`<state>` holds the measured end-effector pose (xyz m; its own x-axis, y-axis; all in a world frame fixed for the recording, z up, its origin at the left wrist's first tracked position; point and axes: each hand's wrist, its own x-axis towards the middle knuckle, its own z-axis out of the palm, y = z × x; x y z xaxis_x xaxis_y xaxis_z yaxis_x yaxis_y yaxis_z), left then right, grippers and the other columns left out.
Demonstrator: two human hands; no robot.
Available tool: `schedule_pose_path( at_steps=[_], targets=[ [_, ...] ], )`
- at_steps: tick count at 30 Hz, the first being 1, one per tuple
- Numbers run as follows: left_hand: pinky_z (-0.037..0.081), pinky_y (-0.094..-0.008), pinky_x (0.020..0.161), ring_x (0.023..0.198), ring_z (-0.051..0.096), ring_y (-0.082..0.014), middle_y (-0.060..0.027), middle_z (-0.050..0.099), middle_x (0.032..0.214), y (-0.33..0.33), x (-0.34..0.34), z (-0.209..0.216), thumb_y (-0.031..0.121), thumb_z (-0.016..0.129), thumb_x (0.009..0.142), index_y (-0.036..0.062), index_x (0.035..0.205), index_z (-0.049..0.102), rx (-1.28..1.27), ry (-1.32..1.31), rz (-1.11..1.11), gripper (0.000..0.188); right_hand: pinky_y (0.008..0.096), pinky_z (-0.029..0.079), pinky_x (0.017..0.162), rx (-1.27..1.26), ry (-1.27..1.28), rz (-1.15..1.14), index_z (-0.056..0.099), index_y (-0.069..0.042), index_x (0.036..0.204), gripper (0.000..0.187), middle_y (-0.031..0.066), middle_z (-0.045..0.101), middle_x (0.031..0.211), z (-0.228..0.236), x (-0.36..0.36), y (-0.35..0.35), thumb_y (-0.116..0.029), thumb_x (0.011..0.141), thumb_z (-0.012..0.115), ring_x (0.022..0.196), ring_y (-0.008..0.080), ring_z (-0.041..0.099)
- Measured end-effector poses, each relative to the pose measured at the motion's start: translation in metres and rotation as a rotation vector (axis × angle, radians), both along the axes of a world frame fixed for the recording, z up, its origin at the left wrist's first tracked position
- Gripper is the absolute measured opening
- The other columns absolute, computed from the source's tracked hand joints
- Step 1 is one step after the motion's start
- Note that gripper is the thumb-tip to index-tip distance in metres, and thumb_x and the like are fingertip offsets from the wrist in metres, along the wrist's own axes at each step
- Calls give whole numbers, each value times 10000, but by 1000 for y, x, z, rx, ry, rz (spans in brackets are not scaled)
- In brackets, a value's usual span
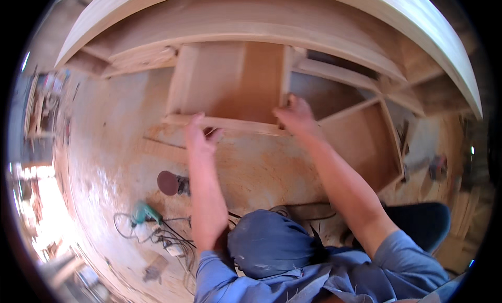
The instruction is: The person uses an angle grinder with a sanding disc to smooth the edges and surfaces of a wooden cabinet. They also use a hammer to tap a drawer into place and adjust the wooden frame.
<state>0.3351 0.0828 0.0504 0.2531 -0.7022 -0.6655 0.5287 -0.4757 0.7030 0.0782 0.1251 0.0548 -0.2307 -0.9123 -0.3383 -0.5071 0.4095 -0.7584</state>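
Between your two hands is a pale wooden drawer, its interior facing up and its far end reaching the open wooden cabinet in front of you. Your left hand is at the drawer's front board, left of its middle, with thumb and fingers a little apart; blur means you cannot tell how firmly it holds. Your right hand is closed around the right side board by the front corner. Just right of that hand, beside your forearm, a second drawer rests at an angle. Nearer your body than the left hand, and out to its left, a round reddish-brown sanding disc lies on the floor; farther that way sit a green power tool and tangled cables. Beyond both hands, the cabinet spans nearly your whole view.
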Motion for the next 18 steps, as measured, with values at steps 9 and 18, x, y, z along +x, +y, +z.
schedule_pose_path(
  at_steps=[9, 18],
  targets=[
    [547, -419, 1002, 1092, 644, -298, -192, 602, 1231, -15, -29, -25, -38, 535, 964, -88, 1457, 389, -316, 122, 144, 516, 465, 397, 1136, -797, 795, 71, 560, 2, 1378, 484, 241, 561, 1406, 43, -175, -98, -223, 953, 614, 1346, 408, 494],
    [459, -367, 1123, 1189, 577, -265, -216, 534, 1267, -108, -86, -37, -141, 526, 916, -104, 1533, 213, -498, 467, 237, 693, 517, 353, 1138, -678, 1034, 223, 563, -49, 1393, 540, 194, 515, 1461, 3, -203, -169, -432, 1015, 529, 1358, 392, 465]
  ],
)
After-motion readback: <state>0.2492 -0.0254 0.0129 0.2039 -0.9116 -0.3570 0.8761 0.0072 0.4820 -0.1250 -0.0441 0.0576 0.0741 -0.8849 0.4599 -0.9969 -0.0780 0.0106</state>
